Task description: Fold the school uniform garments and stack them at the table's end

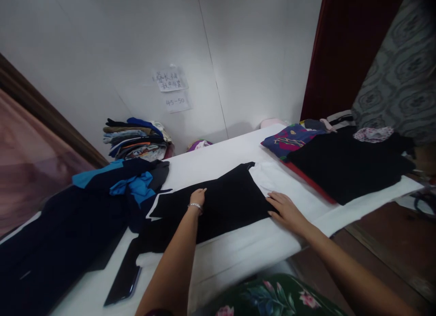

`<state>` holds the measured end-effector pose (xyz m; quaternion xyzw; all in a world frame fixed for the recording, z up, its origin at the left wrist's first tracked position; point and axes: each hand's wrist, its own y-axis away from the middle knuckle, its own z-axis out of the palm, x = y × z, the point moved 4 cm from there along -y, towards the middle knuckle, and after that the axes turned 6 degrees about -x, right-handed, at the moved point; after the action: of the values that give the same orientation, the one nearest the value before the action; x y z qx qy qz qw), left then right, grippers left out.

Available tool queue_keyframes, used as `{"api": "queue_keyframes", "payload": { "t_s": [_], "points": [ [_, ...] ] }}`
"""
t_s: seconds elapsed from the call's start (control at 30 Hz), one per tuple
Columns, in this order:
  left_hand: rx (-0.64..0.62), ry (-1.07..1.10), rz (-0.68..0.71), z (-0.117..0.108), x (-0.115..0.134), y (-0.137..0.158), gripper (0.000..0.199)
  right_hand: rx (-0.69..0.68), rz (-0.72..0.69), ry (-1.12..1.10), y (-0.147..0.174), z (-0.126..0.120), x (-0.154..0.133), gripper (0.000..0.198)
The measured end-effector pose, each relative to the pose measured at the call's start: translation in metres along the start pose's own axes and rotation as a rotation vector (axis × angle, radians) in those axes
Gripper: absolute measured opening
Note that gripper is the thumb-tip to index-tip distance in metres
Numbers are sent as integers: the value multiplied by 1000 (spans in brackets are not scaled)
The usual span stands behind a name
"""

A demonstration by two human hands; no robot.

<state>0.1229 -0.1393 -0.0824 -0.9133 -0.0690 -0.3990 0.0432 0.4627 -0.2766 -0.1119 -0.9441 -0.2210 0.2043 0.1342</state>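
Note:
A black garment (231, 202) is spread across the white table, its kind not clear. At its right edge lies a piece of white cloth (267, 176), perhaps a sleeve of it; I cannot tell. My left hand (197, 199), with a bracelet at the wrist, is closed on the middle of the black garment. Over at the garment's right edge, my right hand (286, 211) rests with its fingers stretched out, the fingertips touching the cloth. Below the garment's left end lies a dark phone (123, 275).
Dark blue clothes (68, 225) cover the left of the white table (218, 159). Behind them stands a folded stack of clothes (134, 138). On the right lie a black garment pile (344, 166) and a purple patterned garment (289, 141). Handwritten papers (171, 78) hang on the wall.

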Motion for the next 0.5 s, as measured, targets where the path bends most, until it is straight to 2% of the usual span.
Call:
{"api": "queue_keyframes", "payload": {
  "t_s": [0.1, 0.2, 0.3, 0.37, 0.43, 0.5],
  "points": [
    [1, 4, -66, 3, -8, 3, 22, -16, 16, -35, -2, -1, 1, 40],
    [12, 24, -69, -2, -5, 4, 22, 23, 74, -139, -11, -14, 5, 40],
    [26, 32, -65, -11, -3, 4, 25, 111, 126, -181, -29, -28, 10, 43],
    [36, 18, -85, -14, -7, 4, 22, 112, 111, -139, -44, -29, 10, 46],
    [38, -2, -122, -13, -13, 5, 17, 15, 89, -65, -59, -19, 9, 50],
    [33, -14, -151, -11, -18, 5, 16, -153, 93, 12, -67, -1, 9, 53]
  ]
}}
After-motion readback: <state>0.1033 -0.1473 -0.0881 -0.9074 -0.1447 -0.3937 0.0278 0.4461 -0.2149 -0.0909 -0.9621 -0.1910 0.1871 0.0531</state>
